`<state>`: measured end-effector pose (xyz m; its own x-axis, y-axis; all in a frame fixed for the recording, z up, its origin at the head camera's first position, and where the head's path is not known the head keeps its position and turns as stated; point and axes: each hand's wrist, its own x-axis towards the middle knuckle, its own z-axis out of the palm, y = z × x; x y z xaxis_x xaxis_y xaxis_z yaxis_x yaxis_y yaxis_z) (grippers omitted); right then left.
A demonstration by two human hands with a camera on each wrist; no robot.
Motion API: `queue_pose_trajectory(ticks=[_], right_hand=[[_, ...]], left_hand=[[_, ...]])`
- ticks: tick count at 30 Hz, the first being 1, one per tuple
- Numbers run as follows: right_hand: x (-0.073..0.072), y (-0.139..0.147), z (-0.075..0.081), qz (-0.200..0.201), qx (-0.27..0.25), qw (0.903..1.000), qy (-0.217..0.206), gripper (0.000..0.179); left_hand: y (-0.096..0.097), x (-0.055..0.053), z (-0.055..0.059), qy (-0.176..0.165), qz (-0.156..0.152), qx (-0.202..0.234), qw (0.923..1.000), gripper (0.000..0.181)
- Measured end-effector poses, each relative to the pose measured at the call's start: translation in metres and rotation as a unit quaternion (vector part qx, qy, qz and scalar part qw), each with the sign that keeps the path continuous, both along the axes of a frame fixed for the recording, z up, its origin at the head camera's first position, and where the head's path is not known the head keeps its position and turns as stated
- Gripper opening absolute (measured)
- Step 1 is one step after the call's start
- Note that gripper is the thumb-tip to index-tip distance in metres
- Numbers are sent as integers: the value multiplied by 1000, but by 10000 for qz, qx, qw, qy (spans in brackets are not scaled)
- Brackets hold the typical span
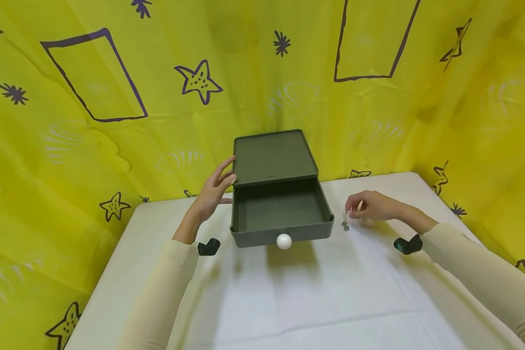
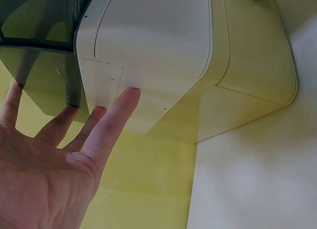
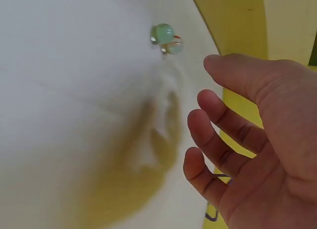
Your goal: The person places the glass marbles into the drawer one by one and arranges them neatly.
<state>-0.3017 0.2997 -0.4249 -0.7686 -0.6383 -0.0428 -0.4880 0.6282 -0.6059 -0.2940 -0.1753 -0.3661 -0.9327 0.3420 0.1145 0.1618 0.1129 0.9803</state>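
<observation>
A: Which way does the box lie?

B: The box (image 1: pixel 274 156) sits at mid-frame, long axis running top to bottom with a slight lean. Its pulled-out drawer (image 1: pixel 253 238) points toward the bottom edge.

A: And its look?

B: Matt grey-green, flat-topped, with a round white knob (image 1: pixel 284 241) on the drawer front.

A: The hands?

B: The left hand (image 1: pixel 210 194) rests spread fingers against the box's left side, gripping nothing. Right of centre, the right hand (image 1: pixel 374 205) is loosely bent and unclasped, near two small glassy marbles (image 3: pixel 164 33).

A: Room?

B: A strip of white table (image 1: pixel 271 301) separates drawer and marbles; more stretches to the bottom edge. Yellow curtain (image 1: pixel 245 48) borders the table's far edge.
</observation>
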Motion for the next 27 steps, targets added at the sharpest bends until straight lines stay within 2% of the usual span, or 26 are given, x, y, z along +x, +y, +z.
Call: queue_pose_trajectory(ticks=[16,27], right_hand=[[-2,2,83,-222,12,9990,377,10],[1,-4,123,-369,-2,9955,873,9]], left_hand=[[0,0,0,30,2,-51,10000,58],[-1,0,-1,42,-24,-37,10000,58]])
